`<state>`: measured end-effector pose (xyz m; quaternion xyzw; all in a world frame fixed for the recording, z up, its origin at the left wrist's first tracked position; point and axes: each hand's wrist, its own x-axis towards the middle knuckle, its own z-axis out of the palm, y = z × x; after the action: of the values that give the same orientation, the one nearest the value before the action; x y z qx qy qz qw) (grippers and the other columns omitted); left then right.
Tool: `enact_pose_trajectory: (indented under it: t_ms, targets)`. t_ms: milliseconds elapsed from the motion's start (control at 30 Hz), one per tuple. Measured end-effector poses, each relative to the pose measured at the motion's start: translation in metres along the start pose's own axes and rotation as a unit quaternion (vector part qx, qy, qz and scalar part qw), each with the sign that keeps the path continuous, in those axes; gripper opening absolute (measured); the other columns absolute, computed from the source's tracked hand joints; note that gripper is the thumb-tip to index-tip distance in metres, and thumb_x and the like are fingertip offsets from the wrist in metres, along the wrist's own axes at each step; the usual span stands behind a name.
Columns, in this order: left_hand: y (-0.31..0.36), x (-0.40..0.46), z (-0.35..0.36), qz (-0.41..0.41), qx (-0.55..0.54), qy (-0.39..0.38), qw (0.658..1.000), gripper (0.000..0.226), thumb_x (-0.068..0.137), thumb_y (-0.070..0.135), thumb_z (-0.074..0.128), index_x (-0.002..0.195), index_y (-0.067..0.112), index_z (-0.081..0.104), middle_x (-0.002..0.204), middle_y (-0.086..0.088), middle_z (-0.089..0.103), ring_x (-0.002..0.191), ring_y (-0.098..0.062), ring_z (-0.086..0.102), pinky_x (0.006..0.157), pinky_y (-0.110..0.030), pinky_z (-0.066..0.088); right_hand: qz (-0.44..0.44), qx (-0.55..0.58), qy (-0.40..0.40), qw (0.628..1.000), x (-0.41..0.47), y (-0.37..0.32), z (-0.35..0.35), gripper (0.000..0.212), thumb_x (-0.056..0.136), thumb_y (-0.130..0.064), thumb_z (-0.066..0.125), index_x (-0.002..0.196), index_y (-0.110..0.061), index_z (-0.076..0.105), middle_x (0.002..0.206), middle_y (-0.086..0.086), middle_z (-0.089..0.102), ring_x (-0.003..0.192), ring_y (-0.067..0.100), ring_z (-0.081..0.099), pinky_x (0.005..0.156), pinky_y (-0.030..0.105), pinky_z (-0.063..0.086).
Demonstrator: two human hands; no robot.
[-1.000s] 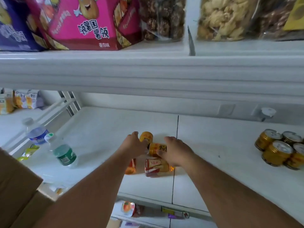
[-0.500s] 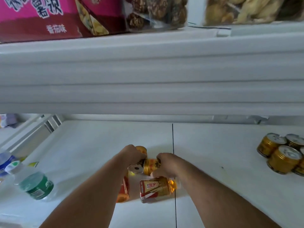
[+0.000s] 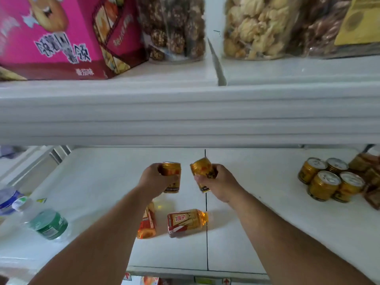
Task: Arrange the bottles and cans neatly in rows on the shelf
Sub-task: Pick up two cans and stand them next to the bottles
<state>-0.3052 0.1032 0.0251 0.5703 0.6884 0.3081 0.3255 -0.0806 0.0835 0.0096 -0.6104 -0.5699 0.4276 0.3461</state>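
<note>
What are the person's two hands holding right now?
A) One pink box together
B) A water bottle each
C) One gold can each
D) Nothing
C: the left hand grips one upright gold can and the right hand grips a tilted gold can, both lifted above the shelf.

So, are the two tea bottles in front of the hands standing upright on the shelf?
No, both tea bottles lie on their sides on the shelf.

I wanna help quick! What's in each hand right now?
Left hand: holding a gold can, upright.
Right hand: holding another gold can, tilted.
</note>
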Motion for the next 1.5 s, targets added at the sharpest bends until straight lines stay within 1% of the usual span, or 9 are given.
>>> enact_pose_trajectory:
  t_ms: [133,267,433,633,733,933,1167,1300,1500]
  targets:
    - [0.028,-0.036,0.012,0.046,-0.041,-0.017,0.998,0.040,0.066,0.033,0.088,0.098,0.035,0.063,0.089,0.013,0.068,0.084,-0.006,0.064,0.060,-0.018,0.046,-0.023,0.058,0.032,0.998,-0.023,-0.013,-0.034,0.058,0.078,-0.049,0.080,0.125,-0.021,0.059,0.113,-0.001,0.067,0.103,0.017,0.065,0.089,0.036,0.053]
    - [0.057,-0.075,0.028,0.083,-0.053,-0.022,0.995,0.043,0.066,0.033,0.087,0.103,0.035,0.064,0.092,0.014,0.069,0.086,-0.004,0.065,0.065,-0.018,0.049,-0.033,0.087,0.061,0.994,-0.054,-0.013,-0.070,0.051,0.078,-0.049,0.080,0.120,-0.025,0.064,0.110,-0.006,0.069,0.100,0.011,0.065,0.076,0.025,0.049]
    - [0.086,-0.134,0.055,0.091,-0.077,-0.011,0.993,0.049,0.069,0.029,0.086,0.114,0.030,0.065,0.098,0.012,0.070,0.086,-0.001,0.066,0.069,-0.018,0.051,-0.018,0.113,0.080,0.990,-0.102,0.003,-0.115,0.047,0.079,-0.047,0.081,0.118,-0.025,0.066,0.109,-0.009,0.070,0.100,0.009,0.064,0.075,0.024,0.046]
    - [0.110,-0.199,0.089,0.100,-0.109,-0.029,0.989,0.058,0.072,0.021,0.085,0.125,0.025,0.062,0.105,0.010,0.068,0.095,-0.009,0.065,0.084,-0.033,0.056,-0.022,0.127,0.096,0.987,-0.165,0.029,-0.166,0.051,0.074,-0.046,0.085,0.118,-0.027,0.066,0.110,-0.010,0.070,0.100,0.007,0.064,0.074,0.023,0.047]
    - [0.120,-0.224,0.105,0.110,-0.124,-0.046,0.985,0.058,0.071,0.024,0.086,0.123,0.030,0.060,0.108,0.012,0.067,0.094,-0.004,0.065,0.076,-0.024,0.055,-0.024,0.115,0.116,0.986,-0.194,0.040,-0.183,0.049,0.072,-0.045,0.087,0.115,-0.029,0.067,0.108,-0.012,0.070,0.098,0.006,0.065,0.077,0.026,0.049]
    - [0.135,-0.263,0.127,0.136,-0.148,-0.073,0.977,0.056,0.070,0.022,0.087,0.112,0.042,0.056,0.102,0.021,0.063,0.082,0.015,0.060,0.054,-0.005,0.046,-0.023,0.107,0.164,0.980,-0.245,0.052,-0.209,0.038,0.070,-0.043,0.089,0.100,-0.035,0.066,0.098,-0.018,0.070,0.086,-0.006,0.065,0.067,0.016,0.046]
    - [0.137,-0.292,0.144,0.151,-0.165,-0.122,0.967,0.061,0.070,0.024,0.088,0.120,0.038,0.056,0.104,0.023,0.063,0.092,0.007,0.061,0.058,-0.007,0.046,-0.010,0.102,0.219,0.970,-0.298,0.062,-0.220,0.040,0.069,-0.039,0.089,0.102,-0.038,0.066,0.102,-0.018,0.072,0.091,-0.003,0.067,0.078,0.021,0.052]
    - [0.142,-0.311,0.156,0.165,-0.166,-0.140,0.962,0.062,0.070,0.026,0.087,0.119,0.041,0.053,0.103,0.026,0.061,0.095,0.006,0.059,0.062,-0.008,0.044,0.004,0.091,0.240,0.967,-0.323,0.071,-0.225,0.042,0.067,-0.041,0.089,0.102,-0.039,0.066,0.099,-0.021,0.072,0.085,-0.007,0.066,0.071,0.016,0.048]
    - [0.153,-0.334,0.184,0.172,-0.165,-0.156,0.959,0.066,0.069,0.026,0.088,0.125,0.037,0.054,0.108,0.025,0.060,0.100,0.002,0.058,0.069,-0.014,0.046,0.022,0.088,0.262,0.961,-0.347,0.095,-0.240,0.046,0.066,-0.043,0.089,0.103,-0.039,0.063,0.101,-0.019,0.070,0.092,-0.003,0.066,0.078,0.023,0.052]
